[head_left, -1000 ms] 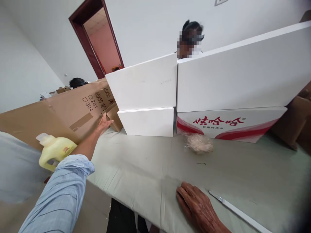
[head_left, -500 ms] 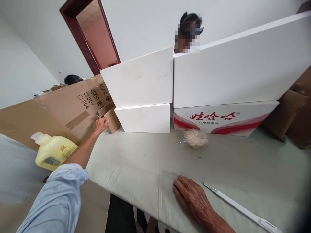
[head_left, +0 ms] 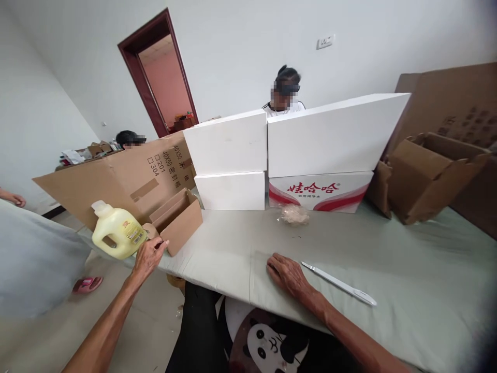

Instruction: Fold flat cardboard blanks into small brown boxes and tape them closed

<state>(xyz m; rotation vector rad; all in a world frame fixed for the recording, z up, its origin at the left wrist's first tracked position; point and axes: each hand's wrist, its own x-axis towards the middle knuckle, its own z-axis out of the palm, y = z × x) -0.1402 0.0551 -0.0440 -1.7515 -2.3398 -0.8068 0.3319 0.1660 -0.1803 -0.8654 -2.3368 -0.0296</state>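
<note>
The small cardboard box (head_left: pixel 179 220) lies open on its side at the table's (head_left: pixel 407 290) left edge, just beside a yellow jug (head_left: pixel 116 235). The left hand (head_left: pixel 148 257) curls its fingers (head_left: pixel 162 243) onto the box's near corner, gripping it; the thumb is hidden. The right hand (head_left: pixel 286 271) rests flat and spread on the grey cloth, close to a white blade (head_left: pixel 338 283). Behind stacked white boxes (head_left: pixel 248 155), a person is mostly hidden.
</note>
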